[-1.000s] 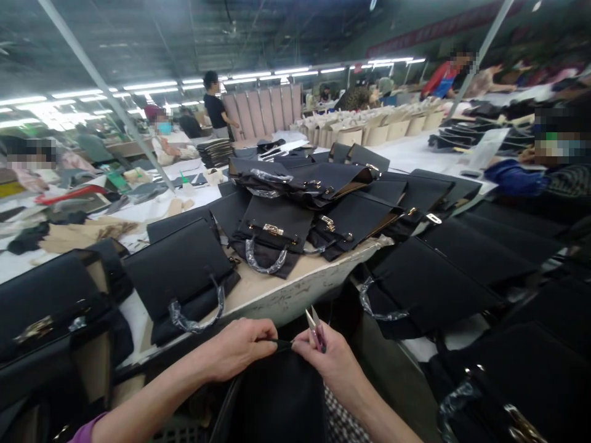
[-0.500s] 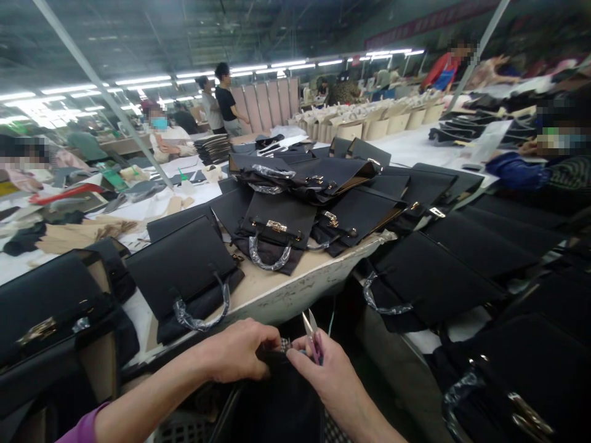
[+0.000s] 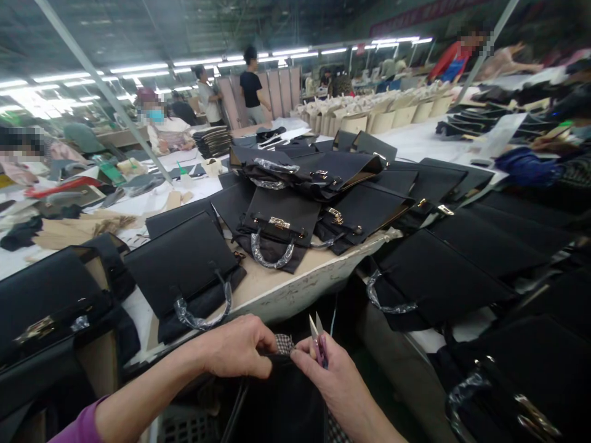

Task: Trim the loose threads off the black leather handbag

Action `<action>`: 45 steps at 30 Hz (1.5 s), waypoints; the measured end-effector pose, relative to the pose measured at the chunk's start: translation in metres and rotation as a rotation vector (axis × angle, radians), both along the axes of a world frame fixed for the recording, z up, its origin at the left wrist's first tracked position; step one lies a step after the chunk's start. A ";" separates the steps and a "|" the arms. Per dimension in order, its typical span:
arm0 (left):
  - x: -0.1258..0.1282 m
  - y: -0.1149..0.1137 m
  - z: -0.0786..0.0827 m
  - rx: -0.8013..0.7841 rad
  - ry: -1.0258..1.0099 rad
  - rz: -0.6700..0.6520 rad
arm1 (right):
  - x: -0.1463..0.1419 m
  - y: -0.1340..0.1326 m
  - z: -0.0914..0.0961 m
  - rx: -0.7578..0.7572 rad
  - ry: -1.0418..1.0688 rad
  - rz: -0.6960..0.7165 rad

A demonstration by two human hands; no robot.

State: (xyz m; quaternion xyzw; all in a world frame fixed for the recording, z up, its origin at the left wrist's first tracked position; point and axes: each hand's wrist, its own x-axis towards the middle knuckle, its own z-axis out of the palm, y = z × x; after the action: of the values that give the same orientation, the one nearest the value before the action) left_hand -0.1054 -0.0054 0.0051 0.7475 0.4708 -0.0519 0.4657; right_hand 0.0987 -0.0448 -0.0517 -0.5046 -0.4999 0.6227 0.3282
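Note:
A black handbag [image 3: 281, 403] with checked lining [image 3: 284, 343] stands low in front of me, its top edge between my hands. My left hand [image 3: 240, 347] is closed on the edge, thumb on the near side and fingers over the far side. Small thread snips [image 3: 319, 341] with purple handles lie in my right hand [image 3: 330, 369], blades pointing up and apart. That hand's thumb and fingertip also pinch at the bag's edge, close to the lining; what they pinch is too small to make out.
Black handbags with plastic-wrapped handles [image 3: 272, 251] and gold clasps cover the table [image 3: 295, 283] ahead. More black bags [image 3: 466, 277] lie on the right. Beige bags [image 3: 383, 117] stand in rows farther back. Below left is a plastic crate [image 3: 187, 424]. Several people work around other tables.
My right hand has shifted slightly right and down with the snips. More checked lining shows between my hands. The view has turned a little, and a standing person at the back has turned.

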 end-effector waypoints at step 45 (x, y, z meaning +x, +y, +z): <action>0.031 -0.005 -0.035 0.311 -0.211 0.403 | 0.007 0.036 0.002 0.047 -0.282 -0.031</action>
State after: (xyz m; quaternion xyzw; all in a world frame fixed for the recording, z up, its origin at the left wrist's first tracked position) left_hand -0.0740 -0.0108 -0.0295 0.7025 0.5612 0.1928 0.3929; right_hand 0.1054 -0.0090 -0.0492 -0.5868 -0.5476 0.5288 0.2761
